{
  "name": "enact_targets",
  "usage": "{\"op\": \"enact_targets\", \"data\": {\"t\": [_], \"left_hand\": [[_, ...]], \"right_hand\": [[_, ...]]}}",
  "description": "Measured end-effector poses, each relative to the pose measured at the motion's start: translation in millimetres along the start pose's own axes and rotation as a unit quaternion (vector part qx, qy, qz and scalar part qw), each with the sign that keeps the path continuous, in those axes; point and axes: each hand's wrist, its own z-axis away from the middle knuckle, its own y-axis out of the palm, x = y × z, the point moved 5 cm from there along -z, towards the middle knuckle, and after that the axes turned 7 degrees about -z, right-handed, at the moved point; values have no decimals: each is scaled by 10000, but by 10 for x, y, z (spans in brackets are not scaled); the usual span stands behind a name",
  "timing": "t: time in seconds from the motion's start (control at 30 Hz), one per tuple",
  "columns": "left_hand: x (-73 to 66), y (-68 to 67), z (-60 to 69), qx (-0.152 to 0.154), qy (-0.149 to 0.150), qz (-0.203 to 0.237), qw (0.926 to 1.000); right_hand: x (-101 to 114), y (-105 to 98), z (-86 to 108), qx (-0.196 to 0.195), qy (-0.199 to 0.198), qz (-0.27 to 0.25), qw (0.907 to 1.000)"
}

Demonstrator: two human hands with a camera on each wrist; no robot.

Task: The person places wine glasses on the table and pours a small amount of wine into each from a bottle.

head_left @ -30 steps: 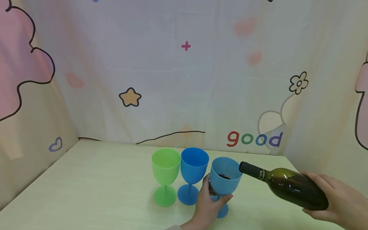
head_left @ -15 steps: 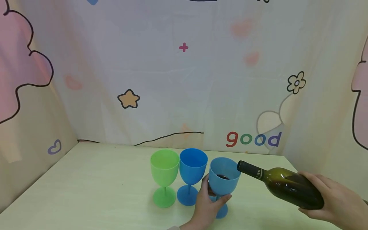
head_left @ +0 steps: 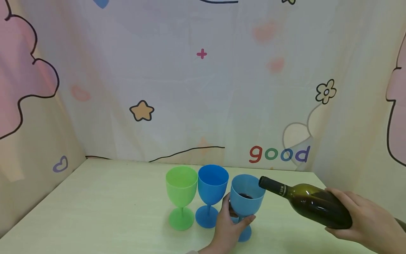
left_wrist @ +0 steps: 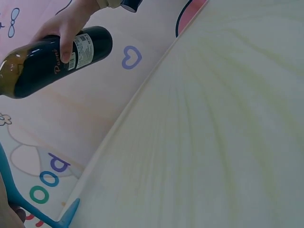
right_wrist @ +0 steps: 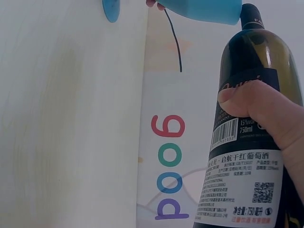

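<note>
My left hand (head_left: 226, 225) holds a light blue goblet (head_left: 246, 201) around the stem and lower bowl. Dark liquid (head_left: 245, 196) shows inside the bowl. In my right hand (head_left: 364, 218) is a dark green wine bottle (head_left: 317, 206), gripped around its body and tilted, with its mouth at the goblet's right rim. In the right wrist view the thumb lies across the label of the bottle (right_wrist: 247, 128). The left wrist view shows the bottle (left_wrist: 61, 59) up at the left and part of the goblet (left_wrist: 28, 204) at the lower left corner.
A darker blue goblet (head_left: 213, 187) stands upright just left of the held one, and a green goblet (head_left: 182, 188) stands beside it. All are on a pale table (head_left: 95, 204). A printed cloth backdrop (head_left: 177, 70) rises behind the table.
The bottle in my right hand has shifted slightly left, its mouth now over the goblet's rim. My left hand and the light blue goblet stay nearly in place; the head view drifts slightly.
</note>
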Motion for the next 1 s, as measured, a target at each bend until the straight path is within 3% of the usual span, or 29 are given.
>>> {"op": "enact_targets", "data": {"t": [0.07,0.3,0.47,0.7,0.83,1.0], "left_hand": [[-3,1,-5,-1,15,-3,10000],[9,-6,-21,12,62,4,10000],[31,2,-23,90,39,-13,10000],[71,-16,-13,115,-128,9,9999],[79,-38,3,46,-226,-125,9997],[50,-73,19,-89,-130,-177,9997]], "right_hand": [[-4,8,8,-44,-11,-57,10000],[-83,122,27,423,705,-547,9951],[-76,135,58,-43,759,-823,9937],[-167,239,41,539,1656,-1368,9752],[-191,267,38,488,1789,-1562,9702],[-199,272,44,130,1884,-1960,9622]]}}
